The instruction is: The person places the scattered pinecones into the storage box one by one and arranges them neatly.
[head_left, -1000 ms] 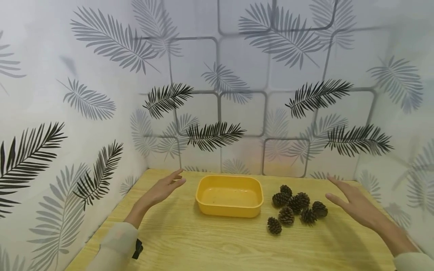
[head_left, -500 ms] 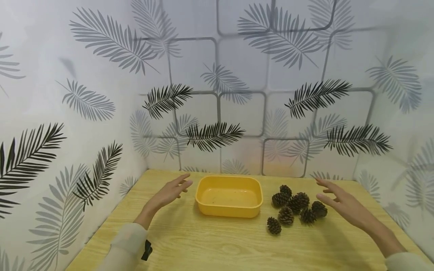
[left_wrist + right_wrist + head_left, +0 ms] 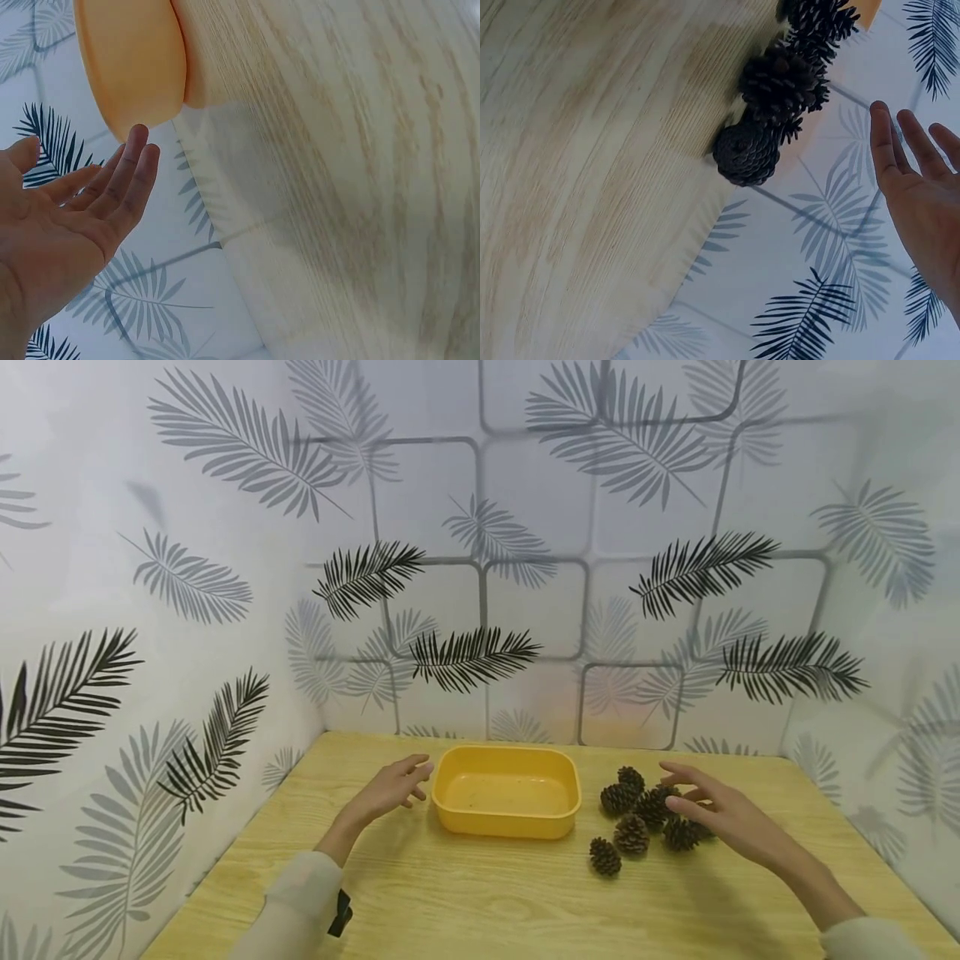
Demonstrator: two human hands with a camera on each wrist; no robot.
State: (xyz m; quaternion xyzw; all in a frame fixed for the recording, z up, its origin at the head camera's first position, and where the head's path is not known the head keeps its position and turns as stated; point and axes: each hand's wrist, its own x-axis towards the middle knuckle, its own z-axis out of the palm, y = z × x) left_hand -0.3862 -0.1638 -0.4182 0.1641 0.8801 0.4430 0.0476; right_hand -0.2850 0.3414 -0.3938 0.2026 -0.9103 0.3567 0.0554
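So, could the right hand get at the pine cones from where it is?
Likely yes: the right hand hangs empty close by the pine cones, and nothing visible stands between; the yellow tub sits on their other side, out of the way.

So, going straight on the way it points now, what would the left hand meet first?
Probably the yellow rectangular tub: the left hand points toward its nearer end. Height is unclear, so it might pass above instead.

A plain yellow basin [image 3: 506,827] and dark brown pinecones [image 3: 632,835] contrast with a yellow wood-grain table [image 3: 480,902], whitish walls [image 3: 540,518] printed with black and grey fronds [image 3: 476,658], 2 off-white sleeves [image 3: 300,889].
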